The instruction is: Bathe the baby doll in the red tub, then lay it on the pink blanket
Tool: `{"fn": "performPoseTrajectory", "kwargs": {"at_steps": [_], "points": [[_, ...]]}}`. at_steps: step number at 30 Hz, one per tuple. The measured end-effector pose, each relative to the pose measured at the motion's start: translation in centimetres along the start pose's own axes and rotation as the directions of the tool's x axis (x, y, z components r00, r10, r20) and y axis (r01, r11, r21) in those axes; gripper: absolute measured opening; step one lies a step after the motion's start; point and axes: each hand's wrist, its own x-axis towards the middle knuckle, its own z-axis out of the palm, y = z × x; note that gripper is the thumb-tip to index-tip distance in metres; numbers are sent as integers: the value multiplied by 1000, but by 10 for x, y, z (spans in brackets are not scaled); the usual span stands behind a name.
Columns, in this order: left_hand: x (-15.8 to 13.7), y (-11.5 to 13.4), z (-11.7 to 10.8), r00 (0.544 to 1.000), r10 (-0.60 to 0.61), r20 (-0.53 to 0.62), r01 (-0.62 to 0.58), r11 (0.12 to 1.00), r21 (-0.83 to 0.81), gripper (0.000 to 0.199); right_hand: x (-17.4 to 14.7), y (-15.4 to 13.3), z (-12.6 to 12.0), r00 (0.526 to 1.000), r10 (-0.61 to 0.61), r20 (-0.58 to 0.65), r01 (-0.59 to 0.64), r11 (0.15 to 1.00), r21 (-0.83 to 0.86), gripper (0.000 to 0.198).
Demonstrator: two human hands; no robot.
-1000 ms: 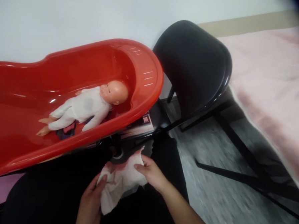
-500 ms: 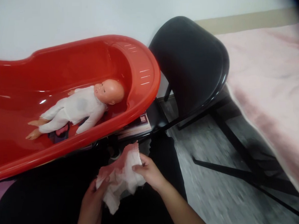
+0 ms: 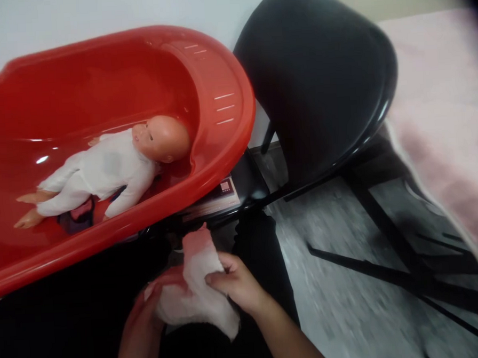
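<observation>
A small pink-and-white cloth (image 3: 202, 277) is stretched between my two hands above my lap. My left hand (image 3: 144, 312) pinches its left end, with the fingertips partly hidden by the folds. On the other side my right hand (image 3: 238, 280) grips the cloth, thumb on top. Beyond them, a baby doll (image 3: 106, 164) in a white suit lies on its back inside a red baby bathtub (image 3: 221, 148), its head toward the tub's right end. Under the doll's side a dark item with a pink patch (image 3: 77, 215) shows in part.
A black chair (image 3: 317, 73) stands right of the tub, its dark legs reaching over the grey floor (image 3: 332, 281). Farther right hangs a pink cover (image 3: 439, 109). Printed papers (image 3: 219, 196) lie on a black surface beneath the tub's edge.
The cloth has been turned and spread differently between my hands; its lower corner now hangs at the right instead of the left. The view has shifted and come closer.
</observation>
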Motion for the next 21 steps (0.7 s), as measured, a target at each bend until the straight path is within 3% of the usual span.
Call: {"fn": "performPoseTrajectory", "kwargs": {"at_steps": [3, 8, 10, 14, 21], "points": [[13, -10, -2, 999, -26, 24, 26, 999, -25, 59, 1, 0, -2, 1000, 21, 21, -20, 999, -49, 21], [23, -18, -7, 982, -122, -147, 126, 992, 16, 74, 1, -4, -6, 995, 96, 18, -95, 994, -54, 30], [20, -15, -2, 980, -120, -161, 126, 992, 24, 73, 0, -7, -9, 992, 122, 7, -122, 992, -44, 32], [6, 2, 15, 981, -144, -132, 148, 989, 17, 72, 0, -13, -12, 990, 139, -31, -139, 990, 20, 30], [-18, 30, 23, 994, -111, 4, 111, 994, 12, 68, 5, -16, -19, 978, 27, -205, 25, 968, 248, 48]]}}
